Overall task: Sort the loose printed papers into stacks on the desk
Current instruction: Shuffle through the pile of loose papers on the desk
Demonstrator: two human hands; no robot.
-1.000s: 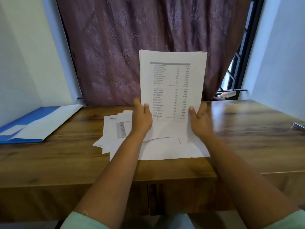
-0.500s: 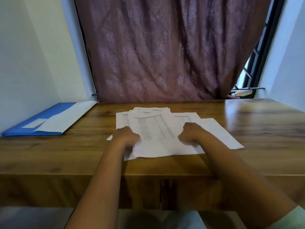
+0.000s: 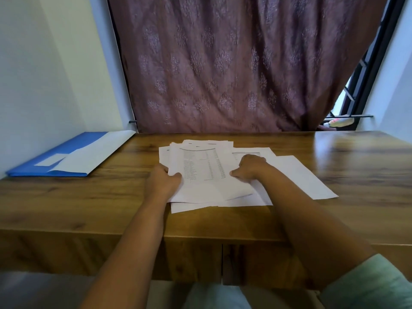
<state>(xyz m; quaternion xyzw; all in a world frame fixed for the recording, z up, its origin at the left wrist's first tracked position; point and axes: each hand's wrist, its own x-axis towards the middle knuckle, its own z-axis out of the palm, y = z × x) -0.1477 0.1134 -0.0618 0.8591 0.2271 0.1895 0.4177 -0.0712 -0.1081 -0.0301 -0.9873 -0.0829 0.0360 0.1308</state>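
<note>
A loose pile of printed papers (image 3: 201,166) lies in the middle of the wooden desk (image 3: 356,175), the top sheet showing columns of small print. More white sheets (image 3: 298,175) fan out under it to the right and at the near edge. My left hand (image 3: 161,182) grips the pile's left edge, thumb on top. My right hand (image 3: 250,167) holds the right side of the top sheets, fingers curled over them.
A blue folder (image 3: 44,162) with a white sheet on it lies at the desk's back left, against the wall. A purple patterned curtain (image 3: 223,63) hangs behind the desk. A window grille shows at the far right.
The sheets that both hands held upright a second ago now lie flat on the pile. Since half a second ago the hands have stayed at the pile's two sides.
</note>
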